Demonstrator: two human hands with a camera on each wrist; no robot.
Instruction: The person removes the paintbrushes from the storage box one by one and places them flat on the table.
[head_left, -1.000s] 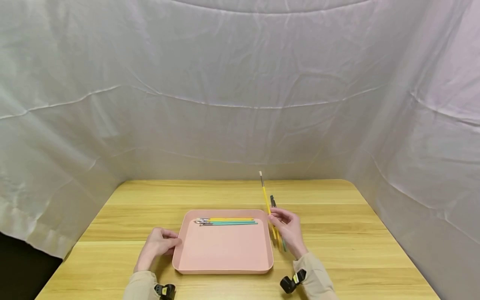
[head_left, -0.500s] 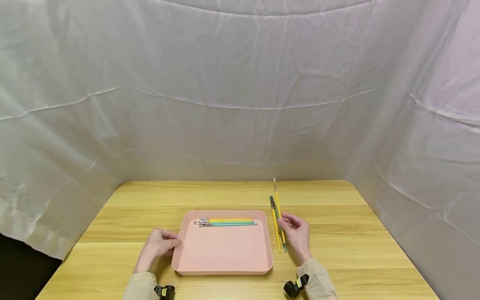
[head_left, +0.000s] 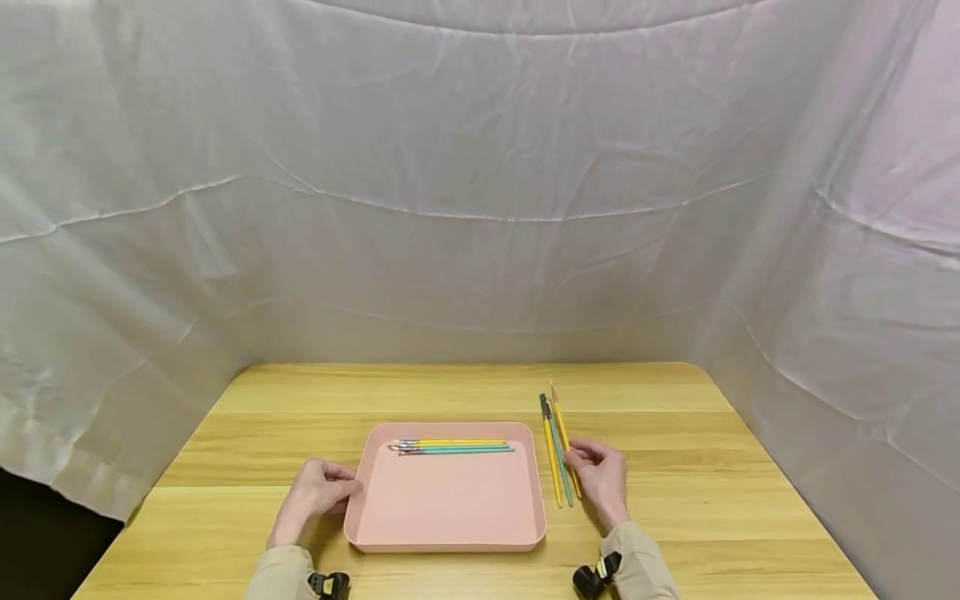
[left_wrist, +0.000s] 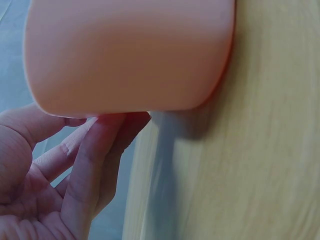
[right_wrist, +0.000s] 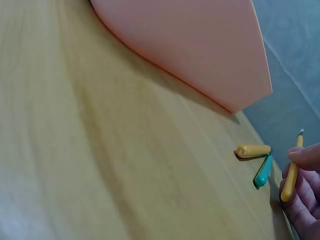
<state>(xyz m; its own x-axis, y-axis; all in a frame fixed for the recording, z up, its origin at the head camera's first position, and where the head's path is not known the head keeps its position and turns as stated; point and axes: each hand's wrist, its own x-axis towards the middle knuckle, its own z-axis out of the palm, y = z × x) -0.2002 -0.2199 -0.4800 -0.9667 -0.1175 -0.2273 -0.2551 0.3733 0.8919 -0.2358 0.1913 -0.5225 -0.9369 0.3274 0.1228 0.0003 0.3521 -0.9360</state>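
A yellow paintbrush (head_left: 561, 423) is pinched between the thumb and fingers of my right hand (head_left: 602, 477), bristles pointing away from me. Just left of it, a teal paintbrush (head_left: 565, 478) and another yellow-handled brush (head_left: 552, 458) lie on the table, dark bristles at the far end. My left hand (head_left: 317, 493) grips the left rim of the pink tray (head_left: 450, 508); the left wrist view shows thumb and fingers at the tray wall (left_wrist: 130, 60). Inside the tray, several yellow and teal brushes (head_left: 465, 448) lie side by side along the far edge.
A wooden table (head_left: 690, 467) carries everything. Grey-white cloth (head_left: 480, 275) hangs behind it and along both sides. Black cameras (head_left: 596, 575) are strapped to both wrists. The brushes on the table lie close beside the tray's right wall.
My right hand has moved right and down with the yellow brush, away from the tray's edge to beside the two loose brushes. My left hand and the tray stay put.
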